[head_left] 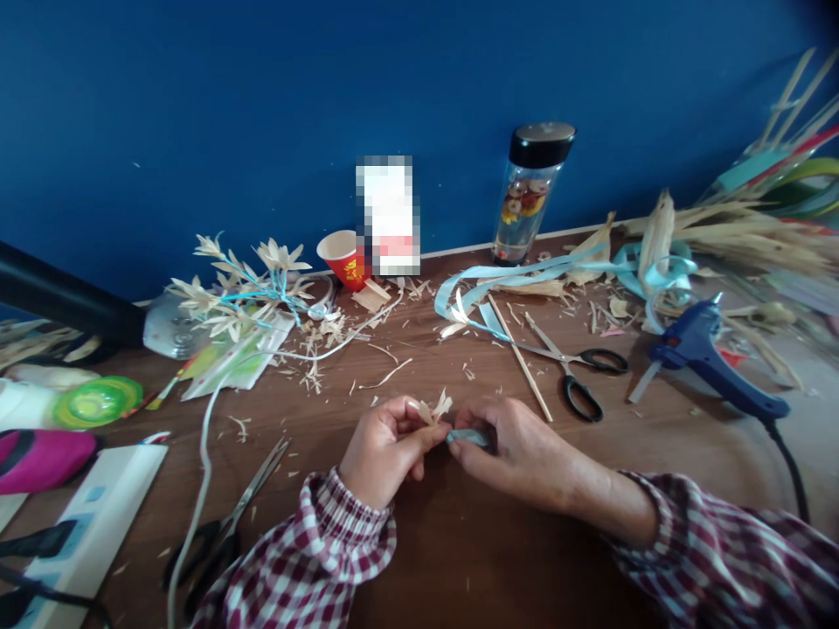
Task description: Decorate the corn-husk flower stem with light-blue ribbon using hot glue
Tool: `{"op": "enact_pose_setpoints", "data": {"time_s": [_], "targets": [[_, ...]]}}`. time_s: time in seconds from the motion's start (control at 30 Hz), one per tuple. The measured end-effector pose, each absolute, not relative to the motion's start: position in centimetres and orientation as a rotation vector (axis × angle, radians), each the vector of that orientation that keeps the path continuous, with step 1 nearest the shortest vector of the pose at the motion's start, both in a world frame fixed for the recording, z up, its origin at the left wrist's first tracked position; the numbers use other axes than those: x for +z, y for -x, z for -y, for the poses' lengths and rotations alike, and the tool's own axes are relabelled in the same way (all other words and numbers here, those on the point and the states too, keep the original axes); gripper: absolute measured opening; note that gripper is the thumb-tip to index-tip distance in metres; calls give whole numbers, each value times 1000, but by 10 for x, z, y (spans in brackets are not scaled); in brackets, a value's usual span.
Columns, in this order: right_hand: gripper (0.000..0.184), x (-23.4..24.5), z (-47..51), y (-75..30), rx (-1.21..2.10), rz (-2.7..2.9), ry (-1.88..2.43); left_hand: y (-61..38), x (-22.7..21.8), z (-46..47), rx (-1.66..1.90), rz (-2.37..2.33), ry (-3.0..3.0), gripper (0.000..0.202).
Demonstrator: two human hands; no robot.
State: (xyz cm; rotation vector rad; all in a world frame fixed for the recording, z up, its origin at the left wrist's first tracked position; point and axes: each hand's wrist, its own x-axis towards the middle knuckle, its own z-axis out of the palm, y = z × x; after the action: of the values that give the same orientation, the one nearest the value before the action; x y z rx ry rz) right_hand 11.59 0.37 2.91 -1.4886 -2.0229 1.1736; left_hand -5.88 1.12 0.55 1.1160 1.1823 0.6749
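Observation:
Near the table's front middle, my left hand (388,450) pinches a small pale corn-husk flower (435,409) at its base, petals pointing up. Close against it, my right hand (509,444) grips a short length of light blue ribbon (468,435) at the flower's lower end; part of the ribbon is hidden in my fingers. Beyond my hands lies a similar flower (459,318) with a blue-wrapped stem. At the left, a bunch of husk flowers (253,284) on blue stems rests near a clear plastic cup base.
Black-handled scissors (573,358) lie right of a thin wooden stick (521,360); another pair of scissors (226,515) is by my left sleeve. A blue glue gun (717,354), a red paper cup (342,259), a glass bottle (532,196) and a power strip (108,511) surround the husk scraps.

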Motion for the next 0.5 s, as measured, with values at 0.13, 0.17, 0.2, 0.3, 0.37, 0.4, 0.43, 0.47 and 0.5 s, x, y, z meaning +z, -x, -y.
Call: {"op": "enact_pose_setpoints", "data": {"time_s": [0.13,0.17,0.2,0.3,0.37,0.4,0.43,0.47,0.5], "targets": [[5,25,-1,-114,1133,1992,1510,58,5,-10,696,-1189,-1122,23],[5,25,0,-114,1122,1985,1517,58,5,-10,704,-1189,-1123,22],[4,24,0,-114,1112,1980,1522,58,4,-10,710,-1192,-1124,22],[5,24,0,-115,1117,1978,1513,59,3,-10,721,-1203,-1118,22],[8,25,-1,-116,1166,1971,1495,60,4,-11,713,-1200,-1111,22],[10,26,-2,-117,1193,1963,1485,59,4,-11,701,-1196,-1107,22],[11,26,-3,-118,1217,1956,1476,59,5,-12,684,-1196,-1103,23],[13,26,-4,-119,1237,1954,1467,59,6,-12,664,-1199,-1100,24],[13,27,-5,-119,1251,1953,1459,59,7,-12,646,-1203,-1097,24]]}}
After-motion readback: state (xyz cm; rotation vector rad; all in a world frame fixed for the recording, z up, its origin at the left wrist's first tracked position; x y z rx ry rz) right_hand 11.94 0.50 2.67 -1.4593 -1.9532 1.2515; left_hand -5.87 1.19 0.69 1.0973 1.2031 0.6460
